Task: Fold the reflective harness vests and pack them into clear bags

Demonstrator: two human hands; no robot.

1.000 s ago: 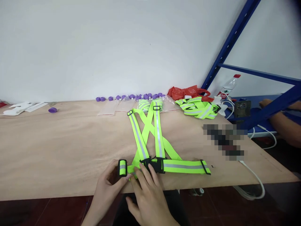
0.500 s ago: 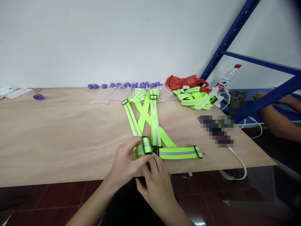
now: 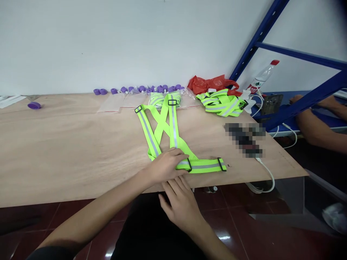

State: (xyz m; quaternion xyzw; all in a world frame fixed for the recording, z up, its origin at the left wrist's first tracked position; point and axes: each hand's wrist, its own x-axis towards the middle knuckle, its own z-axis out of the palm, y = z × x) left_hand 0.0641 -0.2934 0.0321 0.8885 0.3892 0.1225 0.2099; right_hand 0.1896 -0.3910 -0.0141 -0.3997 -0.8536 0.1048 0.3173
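Observation:
A neon-yellow reflective harness point(image 3: 163, 125) with grey stripes and black buckles lies on the table, its straps crossed. My left hand point(image 3: 167, 165) is closed over its waist strap point(image 3: 206, 166), thumb and fingers on either side of the folded end by a black buckle point(image 3: 189, 165). That hand hides part of the strap. Just below, at the table's front edge, my right hand point(image 3: 181, 202) has its fingers stretched out and thumb apart. Its fingertips reach under my left hand, where they are partly hidden; I see nothing held in it.
Behind the harness are clear plastic bags point(image 3: 110, 103), purple caps point(image 3: 142, 89), a red bag point(image 3: 206, 85) and bundled reflective straps point(image 3: 223, 103). A phone-like blurred item point(image 3: 244, 141) with a white cable point(image 3: 267, 171) lies right. Beyond the blue frame point(image 3: 300, 55) shows another person's arm point(image 3: 317, 126).
My left hand has moved right, carrying the folded strap end from the left over onto the waist strap and laying it down. My right hand has stayed nearly in place.

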